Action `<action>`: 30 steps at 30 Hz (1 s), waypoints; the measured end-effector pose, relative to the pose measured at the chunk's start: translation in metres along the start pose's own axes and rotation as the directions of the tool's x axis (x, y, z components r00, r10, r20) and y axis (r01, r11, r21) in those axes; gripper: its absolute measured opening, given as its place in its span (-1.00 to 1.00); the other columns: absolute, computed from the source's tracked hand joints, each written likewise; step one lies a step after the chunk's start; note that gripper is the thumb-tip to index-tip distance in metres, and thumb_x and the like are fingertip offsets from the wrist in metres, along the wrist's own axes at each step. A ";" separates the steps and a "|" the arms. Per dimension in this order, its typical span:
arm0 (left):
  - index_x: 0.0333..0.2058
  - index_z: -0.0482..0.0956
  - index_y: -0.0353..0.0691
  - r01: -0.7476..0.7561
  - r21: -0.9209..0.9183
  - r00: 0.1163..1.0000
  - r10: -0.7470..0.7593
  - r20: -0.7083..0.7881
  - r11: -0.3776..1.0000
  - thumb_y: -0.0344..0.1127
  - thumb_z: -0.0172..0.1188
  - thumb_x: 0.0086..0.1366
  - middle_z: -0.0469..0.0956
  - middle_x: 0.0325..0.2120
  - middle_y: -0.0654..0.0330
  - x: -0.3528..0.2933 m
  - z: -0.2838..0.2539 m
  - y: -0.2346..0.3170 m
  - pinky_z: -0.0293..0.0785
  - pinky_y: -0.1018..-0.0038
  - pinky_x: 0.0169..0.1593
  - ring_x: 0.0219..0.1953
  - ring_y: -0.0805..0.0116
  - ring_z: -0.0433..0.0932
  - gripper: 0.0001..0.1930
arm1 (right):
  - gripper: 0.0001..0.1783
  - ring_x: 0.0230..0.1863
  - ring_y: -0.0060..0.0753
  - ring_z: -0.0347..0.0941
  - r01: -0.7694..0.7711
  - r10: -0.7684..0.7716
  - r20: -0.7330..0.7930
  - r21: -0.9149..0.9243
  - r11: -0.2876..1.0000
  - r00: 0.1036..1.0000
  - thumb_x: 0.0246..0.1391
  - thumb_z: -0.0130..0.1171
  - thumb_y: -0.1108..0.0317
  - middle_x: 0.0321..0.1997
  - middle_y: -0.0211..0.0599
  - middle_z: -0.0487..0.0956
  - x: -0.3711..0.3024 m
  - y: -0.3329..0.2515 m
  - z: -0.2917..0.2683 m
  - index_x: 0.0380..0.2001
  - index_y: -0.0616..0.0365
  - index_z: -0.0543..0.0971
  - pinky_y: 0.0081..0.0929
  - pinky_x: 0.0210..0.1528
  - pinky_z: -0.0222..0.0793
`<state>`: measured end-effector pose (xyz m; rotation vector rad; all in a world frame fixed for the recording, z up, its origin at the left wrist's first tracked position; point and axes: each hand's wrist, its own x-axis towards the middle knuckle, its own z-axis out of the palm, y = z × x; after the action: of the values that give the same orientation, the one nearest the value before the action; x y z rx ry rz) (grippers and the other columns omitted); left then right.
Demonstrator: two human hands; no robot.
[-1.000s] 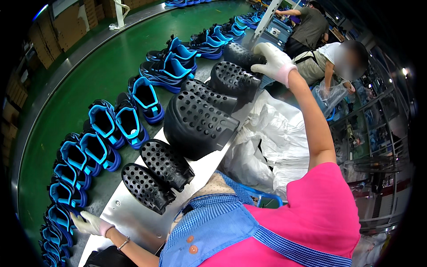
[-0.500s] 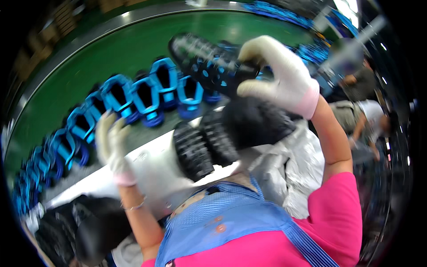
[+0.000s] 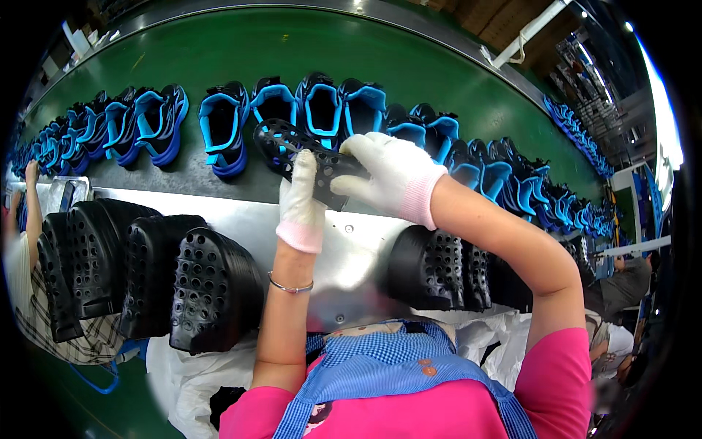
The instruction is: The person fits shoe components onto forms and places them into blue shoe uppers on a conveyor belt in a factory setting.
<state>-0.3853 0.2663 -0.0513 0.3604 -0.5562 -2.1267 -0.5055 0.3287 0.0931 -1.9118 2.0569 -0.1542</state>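
Observation:
A black insole (image 3: pixel 327 170) full of round holes is held between both hands over the edge of the green line. My left hand (image 3: pixel 300 201) grips its near side, thumb pointing up along it. At its right end, my right hand (image 3: pixel 395 175) has thumb and fingers closed round it. Both hands wear white knit gloves with pink cuffs. Just beyond the insole stands a row of black and blue shoes (image 3: pixel 319 110), openings turned toward me.
A metal ledge (image 3: pixel 347 252) runs in front of me. Nested stacks of black perforated insoles lie on it, one at the left (image 3: pixel 208 285) and one at the right (image 3: pixel 431 267). White plastic bags (image 3: pixel 186 373) hang below. Another person's arm (image 3: pixel 33 205) reaches in at far left.
My left hand, open and apart before, has come to the insole and taken hold of it. My right hand has brought the insole lower. The view has turned.

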 end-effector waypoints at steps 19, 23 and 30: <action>0.10 0.50 -0.11 -0.122 0.978 0.734 0.679 -0.025 0.169 -0.25 0.19 0.25 0.42 0.05 0.02 0.039 -0.038 0.019 0.38 0.27 0.11 0.02 0.10 0.44 -0.58 | -0.44 -0.45 -0.09 0.56 -0.175 0.171 0.094 0.037 0.984 0.981 -0.07 0.11 -0.14 -0.54 -0.05 0.59 0.105 0.001 -0.018 -0.43 0.23 0.65 -0.29 -0.29 0.47; 0.18 0.41 -0.12 -0.161 0.987 0.742 0.657 0.135 -0.022 -0.37 0.20 0.21 0.32 0.17 -0.03 0.051 -0.051 -0.003 0.25 0.20 0.25 0.20 -0.04 0.32 -0.48 | -0.36 -0.45 -0.19 0.53 -0.157 0.151 0.199 0.011 0.988 0.968 -0.11 0.12 -0.19 -0.52 -0.09 0.59 0.152 0.018 -0.018 -0.39 0.27 0.67 -0.34 -0.29 0.45; 0.12 0.46 -0.11 -0.096 0.993 0.724 0.681 0.113 -0.063 -0.39 0.22 0.18 0.34 0.17 -0.01 0.051 -0.054 -0.004 0.29 0.15 0.21 0.16 -0.06 0.34 -0.51 | -0.48 -0.26 0.05 0.61 -0.254 0.286 0.141 -0.204 0.945 0.948 -0.04 0.09 -0.04 -0.33 0.07 0.65 0.207 -0.022 0.021 -0.33 0.24 0.69 -0.23 -0.16 0.51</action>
<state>-0.3929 0.2125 -0.1020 1.2331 -1.6020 -0.5872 -0.4883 0.1256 0.0460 -1.6483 2.2533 0.2629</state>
